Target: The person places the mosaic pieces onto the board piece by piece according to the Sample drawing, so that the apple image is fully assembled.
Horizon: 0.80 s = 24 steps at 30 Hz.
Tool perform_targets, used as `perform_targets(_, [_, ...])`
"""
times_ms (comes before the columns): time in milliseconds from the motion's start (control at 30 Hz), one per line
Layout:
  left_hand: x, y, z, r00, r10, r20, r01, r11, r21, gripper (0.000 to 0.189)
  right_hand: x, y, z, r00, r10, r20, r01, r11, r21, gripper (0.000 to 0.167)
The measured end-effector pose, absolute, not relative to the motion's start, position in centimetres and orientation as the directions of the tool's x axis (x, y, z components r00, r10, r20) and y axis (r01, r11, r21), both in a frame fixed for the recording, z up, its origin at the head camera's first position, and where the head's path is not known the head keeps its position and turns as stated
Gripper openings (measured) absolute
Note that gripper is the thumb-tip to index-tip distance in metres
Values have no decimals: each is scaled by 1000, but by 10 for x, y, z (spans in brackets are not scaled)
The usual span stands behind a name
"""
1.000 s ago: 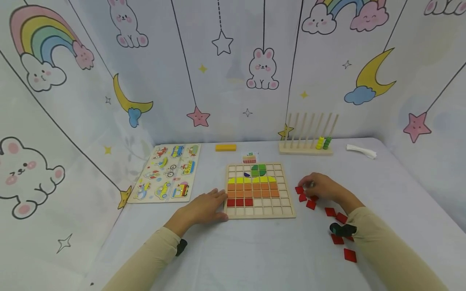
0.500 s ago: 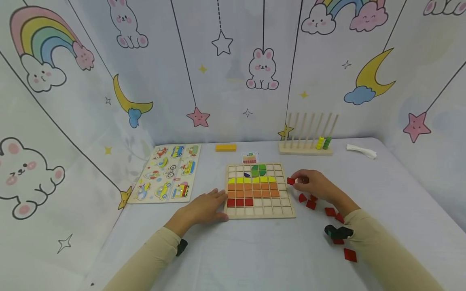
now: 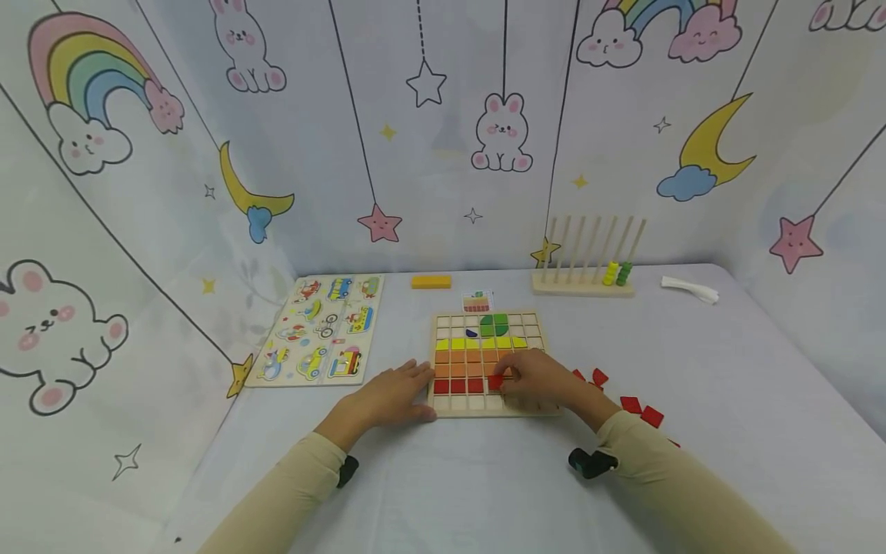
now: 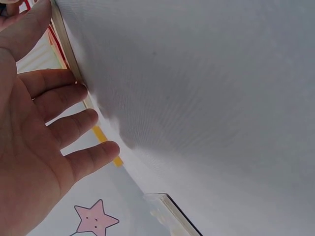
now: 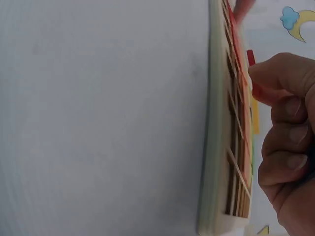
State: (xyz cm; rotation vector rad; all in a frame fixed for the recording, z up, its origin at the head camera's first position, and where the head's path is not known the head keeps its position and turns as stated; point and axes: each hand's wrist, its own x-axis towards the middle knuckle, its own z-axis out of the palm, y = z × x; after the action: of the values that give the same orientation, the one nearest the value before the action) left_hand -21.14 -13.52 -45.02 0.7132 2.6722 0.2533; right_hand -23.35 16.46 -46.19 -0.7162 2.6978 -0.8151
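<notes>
My right hand (image 3: 536,378) pinches a red square tile (image 3: 494,382) between thumb and forefinger, over the right end of the red row on the wooden grid board (image 3: 457,411). In the right wrist view the tile's edge (image 5: 251,58) shows at the fingertips, with the other fingers curled. My left hand (image 3: 391,396) lies with extended fingers along the board's left edge; the left wrist view shows thumb and fingers touching that rim. Yellow pieces (image 3: 457,344), orange tiles, a green shape (image 3: 494,325) and a small dark blue piece fill other cells.
Several loose red tiles (image 3: 651,416) lie right of the board, partly behind my right arm. Behind the board are a small picture card (image 3: 477,301), a yellow block (image 3: 431,282) and a peg stand (image 3: 583,289). A vehicle puzzle (image 3: 282,363) lies left, a white strip (image 3: 690,289) right.
My right hand picked up a red tile from the loose ones and carried it left over the board's red row. My left hand stays at the board's left edge.
</notes>
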Motion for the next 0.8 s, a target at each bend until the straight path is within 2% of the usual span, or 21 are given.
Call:
perform_targets(167, [-211,-134,-451,-808,501,-310,434,862,262,78,-228,155,-468,-873,-475,-113,-340,757,-557,19])
perform_targets(367, [-212,-134,-449,-810,500,-308,436,863,254,77,-224,155,-467,-895,-436,-96,-325,783,-531,21])
perform_targets(633, [-211,-135,-450,-810,499,-308,441,864,242,78,-223,154,-468,-896,-433,-94,-311,766,-563,25])
perform_targets(700, [-210,-134,-449,-808,502,-307,443,862,244,79,-223,159,-467,-898,-431,-89,-293,737,-609,30])
perform_targets(800, [-210,-134,-447,-807,505,-307,445,861,245,79,-223,176,-461,-894,-443,-66,-253,621,-741,40])
